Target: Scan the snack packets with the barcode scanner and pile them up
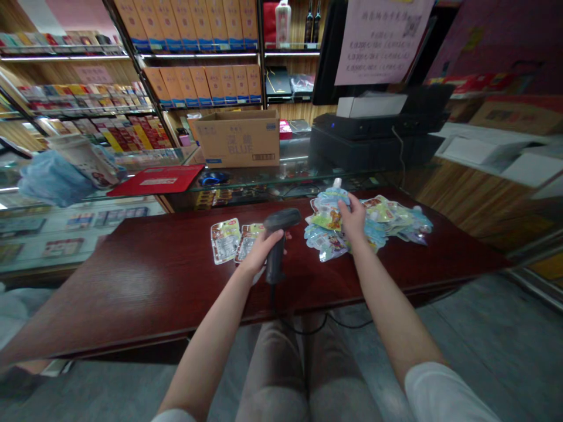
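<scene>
My left hand point(259, 252) is wrapped round the grip of a black barcode scanner point(281, 219), whose head points to the right. Its cable runs down over the table's front edge. Two flat snack packets point(226, 240) lie to the left of the scanner, the nearer one partly behind my left hand. At the right, my right hand point(353, 217) grips a light-blue spouted pouch point(329, 210) with a white cap, held at the left side of a pile. That pile of similar colourful pouches point(396, 218) spreads to the right over the dark red table point(145, 264).
Behind the table stand a glass counter point(290, 176), a cardboard box point(240, 140) and a black cash drawer point(352, 143) below a monitor with a paper notice point(380, 38). A red folder point(158, 179) and a cup point(81, 158) are at the left. Stocked shelves line the back.
</scene>
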The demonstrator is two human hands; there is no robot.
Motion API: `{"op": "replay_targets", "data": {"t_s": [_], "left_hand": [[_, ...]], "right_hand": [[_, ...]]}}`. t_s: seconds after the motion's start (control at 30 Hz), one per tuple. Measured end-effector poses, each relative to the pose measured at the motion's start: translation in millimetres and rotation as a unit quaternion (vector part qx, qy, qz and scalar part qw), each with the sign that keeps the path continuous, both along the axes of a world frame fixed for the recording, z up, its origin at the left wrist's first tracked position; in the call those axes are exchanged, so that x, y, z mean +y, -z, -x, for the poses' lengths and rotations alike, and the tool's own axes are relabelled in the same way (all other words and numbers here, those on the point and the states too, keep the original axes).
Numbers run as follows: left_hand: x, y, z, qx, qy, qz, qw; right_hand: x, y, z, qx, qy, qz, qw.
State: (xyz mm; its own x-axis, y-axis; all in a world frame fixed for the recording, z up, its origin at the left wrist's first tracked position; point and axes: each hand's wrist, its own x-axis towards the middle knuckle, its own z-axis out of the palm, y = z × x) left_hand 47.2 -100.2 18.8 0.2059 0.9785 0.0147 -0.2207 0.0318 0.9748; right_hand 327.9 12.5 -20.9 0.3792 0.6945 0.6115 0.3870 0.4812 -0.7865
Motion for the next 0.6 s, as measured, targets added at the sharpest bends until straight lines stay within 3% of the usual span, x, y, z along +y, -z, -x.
{"op": "replay_targets", "data": {"t_s": [0.1, 0.2, 0.3, 0.43, 0.6], "left_hand": [[5, 2.5, 5, -0.017, -0.029, -0.005, 0.999], [10, 5.1, 10, -0.035, -0.053, -0.008, 0.998], [14, 5.3, 13, -0.054, -0.064, -0.004, 0.996], [15, 3.7, 16, -0.068, -0.071, -0.001, 0.995], [16, 2.7, 17, -0.075, -0.083, -0.013, 0.994]], "right_hand": [[0, -0.1, -10, -0.042, 0.083, -0.018, 0.995], [2, 3.3, -19, -0.106, 0.134, 0.038, 0.985], [3, 6.4, -21, -0.182, 0.151, 0.091, 0.967], [-4, 5.5, -15, -0.264, 0.181, 0.098, 0.942], [-13, 3.7, -7, -0.345, 0.149, 0.140, 0.916]]}}
